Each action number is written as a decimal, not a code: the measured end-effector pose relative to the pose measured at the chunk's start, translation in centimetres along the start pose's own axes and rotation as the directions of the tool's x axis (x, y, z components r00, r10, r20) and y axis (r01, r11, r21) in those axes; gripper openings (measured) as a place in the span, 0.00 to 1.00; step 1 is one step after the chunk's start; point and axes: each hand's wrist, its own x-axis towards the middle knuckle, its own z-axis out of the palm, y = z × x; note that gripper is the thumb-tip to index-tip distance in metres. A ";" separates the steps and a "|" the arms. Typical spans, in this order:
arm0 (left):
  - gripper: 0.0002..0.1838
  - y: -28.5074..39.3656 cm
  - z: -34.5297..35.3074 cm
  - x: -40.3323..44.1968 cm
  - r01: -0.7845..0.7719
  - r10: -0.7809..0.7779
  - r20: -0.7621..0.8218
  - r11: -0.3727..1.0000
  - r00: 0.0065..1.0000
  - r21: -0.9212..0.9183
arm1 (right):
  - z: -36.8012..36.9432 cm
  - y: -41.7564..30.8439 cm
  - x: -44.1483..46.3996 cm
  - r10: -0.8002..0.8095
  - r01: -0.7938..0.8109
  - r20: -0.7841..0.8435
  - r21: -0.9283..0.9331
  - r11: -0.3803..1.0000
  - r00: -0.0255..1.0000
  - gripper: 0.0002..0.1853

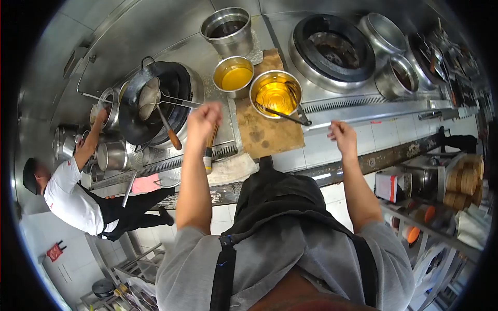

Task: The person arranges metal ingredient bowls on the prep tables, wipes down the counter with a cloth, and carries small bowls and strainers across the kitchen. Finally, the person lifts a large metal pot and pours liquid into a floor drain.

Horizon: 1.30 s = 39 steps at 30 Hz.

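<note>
My left hand (206, 120) is raised by the handles at the right side of a dark wok (136, 122), its fingers curled; whatever they may hold is hidden. A wire skimmer (149, 98) and a tool with a wooden handle (174, 139) rest in the wok. My right hand (343, 137) hangs in the air near the stove's front edge, fingers partly bent and apart, with nothing in it. Between the hands, a pot of clear yellow oil (274, 94) with a black ladle (285, 113) in it stands on a brown board (267, 136). Behind it is a smaller pot of yellow liquid (233, 76).
A tall pot of dark liquid (226, 31) stands at the back. A black burner ring (332, 47) and metal pots (396, 76) are at the right. A folded cloth (231, 168) lies on the front edge. A co-worker (78, 197) reaches toward pots at the left.
</note>
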 end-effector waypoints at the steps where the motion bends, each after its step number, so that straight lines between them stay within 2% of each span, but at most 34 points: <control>1: 0.10 2.0 -0.5 2.7 -0.021 0.021 -0.005 1.000 1.000 0.003 | 0.5 -2.6 2.4 -0.072 0.072 0.008 -0.010 0.997 0.997 0.12; 2: 0.11 2.5 -1.0 6.0 -0.061 0.061 -0.036 0.998 0.997 0.012 | 1.1 -4.8 4.8 -0.113 0.114 0.026 -0.004 0.994 0.993 0.12; 3: 0.12 4.6 -1.2 8.5 -0.002 0.008 -0.068 0.997 0.998 0.080 | 1.9 -6.8 6.9 -0.153 0.153 0.040 0.004 0.988 0.987 0.13; 7: 0.11 1.5 -2.5 23.6 0.074 -0.057 -0.147 0.991 0.987 0.112 | 7.0 -14.1 13.7 -0.214 0.228 0.137 -0.097 0.969 0.967 0.14; 9: 0.13 -1.6 -2.9 30.4 0.281 -0.243 -0.187 0.937 0.952 0.208 | 10.3 -16.3 17.7 -0.254 0.293 0.205 -0.191 0.937 0.945 0.15; 10: 0.13 -2.6 -3.0 33.0 0.278 -0.242 -0.189 0.940 0.952 0.196 | 12.0 -17.6 19.4 -0.270 0.329 0.235 -0.261 0.908 0.934 0.17; 12: 0.13 -4.6 -2.9 36.8 0.432 -0.395 -0.189 0.871 0.899 0.233 | 15.7 -17.6 23.9 -0.325 0.391 0.249 -0.292 0.873 0.912 0.18; 13: 0.13 -5.3 -2.6 37.8 0.439 -0.403 -0.188 0.866 0.896 0.239 | 17.7 -17.2 26.0 -0.374 0.443 0.259 -0.311 0.841 0.891 0.19; 15: 0.13 -6.2 -1.8 39.1 0.351 -0.327 -0.219 0.933 0.919 0.081 | 21.5 -16.7 29.3 -0.320 0.386 0.242 -0.311 0.868 0.916 0.20; 17: 0.12 -6.9 -1.7 40.5 0.363 -0.319 -0.267 0.923 0.909 0.132 | 25.3 -16.2 33.2 -0.276 0.337 0.226 -0.305 0.891 0.934 0.21; 19: 0.11 -7.5 -2.1 41.6 0.373 -0.306 -0.311 0.910 0.900 0.183 | 28.6 -15.5 36.2 -0.167 0.186 0.099 -0.231 0.955 0.981 0.22; 20: 0.10 -7.7 -2.3 42.1 0.382 -0.309 -0.306 0.898 0.901 0.217 | 29.0 -17.3 36.1 -0.028 0.043 0.115 -0.133 0.990 0.993 0.19; 21: 0.09 -7.9 -2.4 42.4 0.390 -0.312 -0.302 0.887 0.901 0.248 | 29.7 -17.0 37.1 -0.024 0.038 0.113 -0.127 0.991 0.993 0.19; 23: 0.08 -7.9 -2.6 42.9 0.380 -0.281 -0.336 0.883 0.899 0.277 | 30.9 -17.2 39.0 0.054 -0.065 0.146 0.073 0.995 0.988 0.14; 24: 0.08 -7.8 -2.6 43.1 0.371 -0.253 -0.367 0.879 0.895 0.299 | 31.1 -17.2 39.8 0.061 -0.065 0.139 0.023 0.998 0.988 0.11; 25: 0.08 -7.8 -2.6 43.3 0.368 -0.250 -0.366 0.880 0.897 0.302 | 31.1 -17.4 40.0 0.061 -0.065 0.136 0.026 0.998 0.989 0.11; 27: 0.08 -7.5 -2.5 44.1 0.307 -0.174 -0.382 0.896 0.908 0.320 | 30.7 -17.8 40.1 0.024 -0.017 0.094 -0.081 0.997 0.995 0.11; 31: 0.13 -4.3 -2.2 45.0 0.318 -0.218 -0.313 0.893 0.925 0.318 | 29.2 -18.2 40.8 0.005 -0.001 0.086 -0.045 0.999 0.996 0.11; 32: 0.08 -3.3 -2.0 44.7 0.290 -0.214 -0.277 0.918 0.937 0.271 | 28.6 -18.6 40.6 0.019 -0.018 0.097 -0.012 1.000 0.995 0.12; 35: 0.07 -0.3 -0.8 43.5 0.261 -0.219 -0.203 0.942 0.954 0.211 | 25.8 -19.9 39.3 0.039 -0.041 0.090 0.020 0.999 0.995 0.13; 37: 0.06 2.0 -0.2 42.3 0.294 -0.273 -0.131 0.937 0.953 0.188 | 23.4 -20.7 38.6 0.038 -0.040 0.073 0.024 0.999 0.997 0.13; 39: 0.05 4.2 1.0 40.7 0.261 -0.248 -0.093 0.947 0.964 0.187 | 20.9 -21.1 37.7 -0.072 0.070 0.048 0.044 0.997 0.996 0.10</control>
